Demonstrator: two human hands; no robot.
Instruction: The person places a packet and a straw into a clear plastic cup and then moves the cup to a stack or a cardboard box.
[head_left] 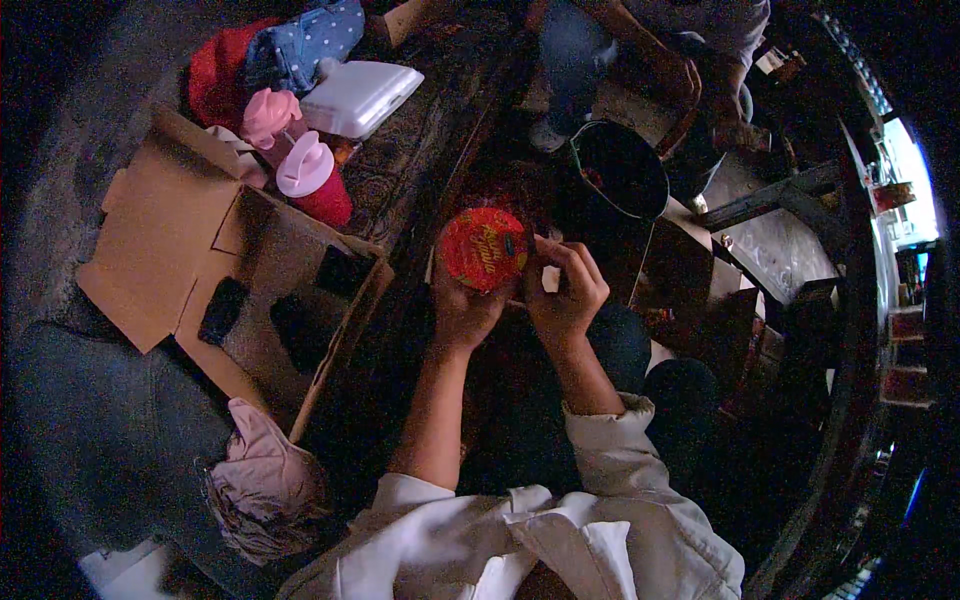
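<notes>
A round cup with a shiny red lid [484, 250] and yellow lettering is held up in front of me, its top turned toward my view. My left hand [468, 316] is wrapped round it from below and the left; its fingers are mostly hidden behind the cup. At the right edge of the lid, the bent fingers of my right hand [568, 298] are closed in a pinch. A small pale patch shows between that thumb and forefinger; I cannot make out what it is. The sides of the cup are hidden.
Left of me stands an open cardboard box [165, 240] with dark items inside. Beyond it are a pink-lidded red tumbler [312, 180] and a white foam container [362, 98]. A dark bucket [620, 170] stands ahead, near another person's hands [685, 80]. Crumpled pinkish cloth [265, 490] lies lower left.
</notes>
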